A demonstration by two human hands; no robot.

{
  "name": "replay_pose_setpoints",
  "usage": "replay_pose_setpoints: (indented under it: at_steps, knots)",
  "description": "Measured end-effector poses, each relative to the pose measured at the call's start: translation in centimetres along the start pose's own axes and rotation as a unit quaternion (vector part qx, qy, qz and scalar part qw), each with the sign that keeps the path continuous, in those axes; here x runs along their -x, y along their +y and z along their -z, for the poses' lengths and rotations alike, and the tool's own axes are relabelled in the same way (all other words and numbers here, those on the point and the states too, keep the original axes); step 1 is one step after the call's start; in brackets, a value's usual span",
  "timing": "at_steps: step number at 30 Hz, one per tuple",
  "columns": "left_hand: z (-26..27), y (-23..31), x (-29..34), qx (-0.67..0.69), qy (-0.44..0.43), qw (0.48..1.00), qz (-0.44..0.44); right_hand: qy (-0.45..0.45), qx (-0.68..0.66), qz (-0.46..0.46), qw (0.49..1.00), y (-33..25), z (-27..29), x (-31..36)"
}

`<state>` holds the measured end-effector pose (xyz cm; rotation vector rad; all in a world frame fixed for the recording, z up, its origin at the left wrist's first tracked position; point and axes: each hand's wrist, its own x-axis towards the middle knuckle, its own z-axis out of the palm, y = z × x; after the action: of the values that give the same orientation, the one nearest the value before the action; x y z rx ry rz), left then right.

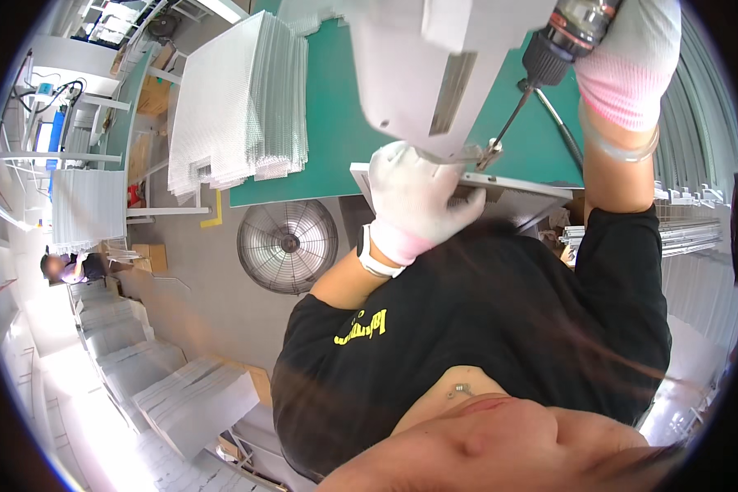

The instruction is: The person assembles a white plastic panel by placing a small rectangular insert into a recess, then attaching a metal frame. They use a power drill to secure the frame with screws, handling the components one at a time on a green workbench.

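My right hand [633, 61], in a white knit glove with a pink cuff, is wrapped round a power drill [578, 29] at the upper right. From its black chuck a long thin bit [512, 117] slants down and left. The bit's tip meets a small metal fitting [489, 153] at the edge of a white-framed panel [512, 182]. My left hand [418, 193], gloved alike, is closed over that panel's frame, its thumb on the near side. Part of the panel lies hidden behind this hand. A large white housing [402, 70] hangs above it and covers the fingertips partly.
A green worktop [328, 98] bears a tall stack of white mesh panels [230, 98] on the left. A metal rod [558, 123] lies at right. Below stands a round floor fan [288, 246]. Panel stacks [197, 402] and another person [82, 266] are farther left.
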<state>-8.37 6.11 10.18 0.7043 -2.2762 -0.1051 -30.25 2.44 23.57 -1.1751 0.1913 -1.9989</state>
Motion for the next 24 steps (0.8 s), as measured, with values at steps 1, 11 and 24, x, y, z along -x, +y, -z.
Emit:
replay_pose_setpoints:
  at_steps: [1, 11, 24]
  knots:
    - [0.3, 0.1, 0.3, 0.003, -0.011, 1.0, 0.003, 0.001, 0.002, 0.0, 1.0, 0.2, 0.0, 0.5]
    - [1.3, -0.1, 0.7, 0.041, -0.03, 0.999, -0.003, 0.013, 0.033, 0.027, 0.999, 0.3, -1.0, 2.2]
    - [0.4, 0.0, 1.4, 0.003, -0.038, 0.999, 0.003, 0.051, 0.075, 0.039, 0.995, 0.1, -3.0, 3.2]
